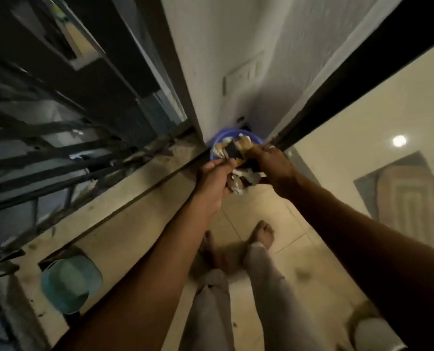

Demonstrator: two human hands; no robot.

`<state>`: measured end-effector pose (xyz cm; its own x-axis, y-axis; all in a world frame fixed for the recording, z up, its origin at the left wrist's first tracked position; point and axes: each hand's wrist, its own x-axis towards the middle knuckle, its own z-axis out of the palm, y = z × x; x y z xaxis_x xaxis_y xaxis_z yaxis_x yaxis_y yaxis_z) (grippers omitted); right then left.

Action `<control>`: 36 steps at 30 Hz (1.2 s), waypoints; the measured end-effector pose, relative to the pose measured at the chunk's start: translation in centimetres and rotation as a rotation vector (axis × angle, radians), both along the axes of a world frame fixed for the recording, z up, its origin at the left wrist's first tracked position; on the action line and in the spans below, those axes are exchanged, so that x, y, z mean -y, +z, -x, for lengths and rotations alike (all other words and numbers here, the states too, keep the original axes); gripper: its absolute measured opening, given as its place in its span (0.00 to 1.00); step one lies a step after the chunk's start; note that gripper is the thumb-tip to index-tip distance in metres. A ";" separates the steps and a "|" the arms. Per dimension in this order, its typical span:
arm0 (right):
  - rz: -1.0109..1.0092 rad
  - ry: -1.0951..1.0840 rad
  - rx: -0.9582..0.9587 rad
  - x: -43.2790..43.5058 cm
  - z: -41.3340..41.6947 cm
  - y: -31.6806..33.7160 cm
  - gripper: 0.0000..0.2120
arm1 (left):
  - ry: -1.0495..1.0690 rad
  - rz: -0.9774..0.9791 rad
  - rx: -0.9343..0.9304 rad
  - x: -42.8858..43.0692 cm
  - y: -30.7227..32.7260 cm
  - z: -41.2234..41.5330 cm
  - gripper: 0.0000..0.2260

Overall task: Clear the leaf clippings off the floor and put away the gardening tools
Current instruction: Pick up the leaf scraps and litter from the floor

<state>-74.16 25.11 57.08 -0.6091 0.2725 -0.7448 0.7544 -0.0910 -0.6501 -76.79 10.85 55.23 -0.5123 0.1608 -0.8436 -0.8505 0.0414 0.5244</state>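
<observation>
Both my hands are stretched out in front of me over a blue bin (217, 141) that stands in the corner against the wall. My left hand (214, 179) and my right hand (271, 164) together clutch a crumpled bundle of clippings and paper scraps (241, 179). More scraps (238, 145) of the same kind lie inside the bin, just beyond my fingers. The picture is blurred, so single leaves cannot be made out. No gardening tool is visible.
A dark metal railing (59, 138) runs along the left above a dusty ledge (125, 219). A teal pot (70, 283) sits on the ledge at lower left. My bare feet (262, 234) stand on beige tiles. A rug (410, 196) lies right; a dark door frame (350, 72) rises beside the wall.
</observation>
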 end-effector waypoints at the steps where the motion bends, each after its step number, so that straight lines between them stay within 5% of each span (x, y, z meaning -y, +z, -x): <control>1: 0.031 -0.062 0.032 -0.1 0.5 -3.0 0.09 | 0.007 -0.002 0.039 -0.6 -2.9 0.5 0.11; 9: 0.112 -0.250 0.251 -2.4 4.5 -23.3 0.06 | 0.027 0.068 0.215 -5.0 -24.1 4.2 0.17; 16: 0.136 -0.295 0.302 -4.7 6.4 -27.4 0.09 | -0.145 0.086 0.231 -6.7 -29.7 8.1 0.22; 24: 0.158 -0.253 0.306 -6.9 4.5 -22.8 0.08 | -0.350 0.224 0.195 -5.5 -23.3 7.2 0.22; 36: 0.051 -0.155 0.084 -6.9 -0.4 -0.2 0.11 | -0.629 0.218 -0.045 -6.7 0.1 3.3 0.13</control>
<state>-73.72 32.03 56.92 -0.4979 0.3190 -0.8064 0.7799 -0.2419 -0.5773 -80.07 17.56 55.30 -0.4118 0.2688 -0.8707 -0.6075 0.6312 0.4822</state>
